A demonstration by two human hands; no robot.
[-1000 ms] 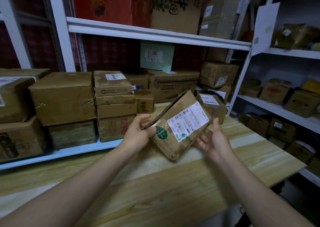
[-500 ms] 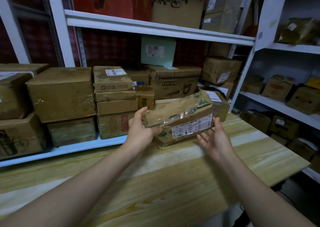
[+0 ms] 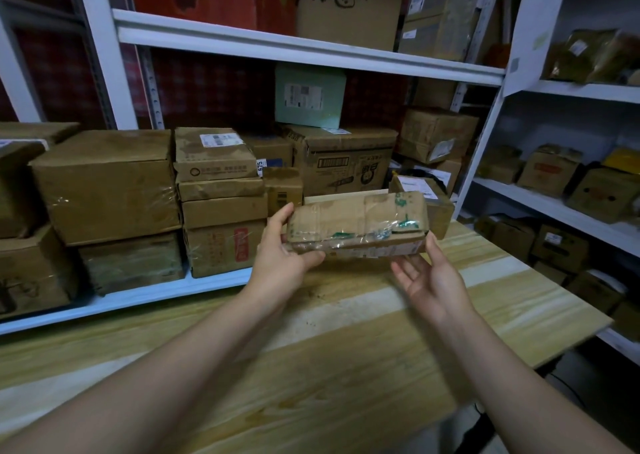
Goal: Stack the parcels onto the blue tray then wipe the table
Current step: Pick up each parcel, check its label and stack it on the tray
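Observation:
A flat brown cardboard parcel (image 3: 356, 223) with clear tape and green print hangs level above the wooden table (image 3: 311, 367). My left hand (image 3: 280, 251) grips its left end, thumb on top and fingers underneath. My right hand (image 3: 431, 280) is palm up with fingers spread; its fingertips touch the parcel's right lower edge. A second small parcel (image 3: 440, 207) with a white label sits on the table's far end, just behind the held one. No blue tray is in view.
White metal shelving (image 3: 277, 49) runs behind the table, its lower shelf packed with several cardboard boxes (image 3: 107, 183). More shelves with boxes (image 3: 550, 169) stand at the right. The table's right edge (image 3: 575, 346) drops to the floor.
The parcel has tipped from label-up to flat, its taped face now on top, and moved away over the table. My right hand has opened beneath its right end.

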